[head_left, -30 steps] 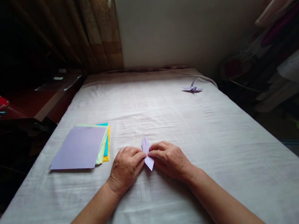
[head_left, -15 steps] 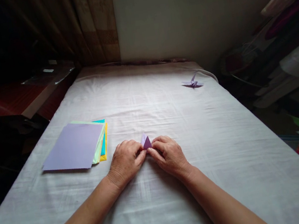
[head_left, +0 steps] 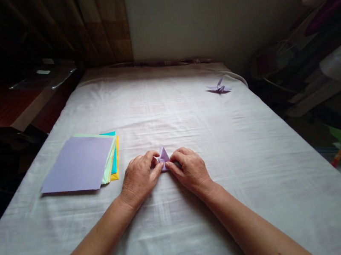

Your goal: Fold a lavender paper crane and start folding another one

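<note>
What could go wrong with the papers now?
The left hand and right hand hold the small folded purple paper, so uneven pressing could make a crooked crease. The cloth under it is wrinkled, so creases might come out wobbly. The paper stack lies near the left hand; a bump could scatter it.

No readable text or signs

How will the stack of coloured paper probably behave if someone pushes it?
The stack of coloured paper would probably slide apart, since its sheets lie unevenly. The purple top sheet looks thin, so its corners may bend. It lies flat, so rolling seems unlikely.
</note>
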Tool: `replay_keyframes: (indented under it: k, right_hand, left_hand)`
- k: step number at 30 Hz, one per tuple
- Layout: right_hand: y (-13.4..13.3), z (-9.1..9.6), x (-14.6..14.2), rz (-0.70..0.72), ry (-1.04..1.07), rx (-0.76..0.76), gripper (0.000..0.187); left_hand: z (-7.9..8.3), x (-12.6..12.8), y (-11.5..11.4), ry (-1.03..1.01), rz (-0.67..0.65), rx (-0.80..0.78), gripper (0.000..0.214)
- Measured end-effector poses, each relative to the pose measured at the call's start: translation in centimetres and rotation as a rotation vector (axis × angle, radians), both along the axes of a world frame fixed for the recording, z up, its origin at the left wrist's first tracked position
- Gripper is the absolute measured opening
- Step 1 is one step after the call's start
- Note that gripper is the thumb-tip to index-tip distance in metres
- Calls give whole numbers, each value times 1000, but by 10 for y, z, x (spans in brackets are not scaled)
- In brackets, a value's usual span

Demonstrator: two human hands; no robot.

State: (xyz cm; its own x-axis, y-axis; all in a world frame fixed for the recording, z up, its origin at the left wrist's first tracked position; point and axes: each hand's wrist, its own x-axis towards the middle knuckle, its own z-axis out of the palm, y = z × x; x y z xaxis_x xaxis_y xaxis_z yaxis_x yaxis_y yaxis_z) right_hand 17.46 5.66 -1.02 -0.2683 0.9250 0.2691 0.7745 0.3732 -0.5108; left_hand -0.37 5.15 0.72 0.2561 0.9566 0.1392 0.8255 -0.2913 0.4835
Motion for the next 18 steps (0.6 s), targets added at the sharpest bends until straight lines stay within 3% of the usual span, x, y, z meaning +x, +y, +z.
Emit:
replay_keyframes:
  k: [18]
  right_hand:
    - [-2, 3, -4, -45, -41, 16, 12]
  left_hand:
    - [2, 4, -3, 22, 6, 18, 14]
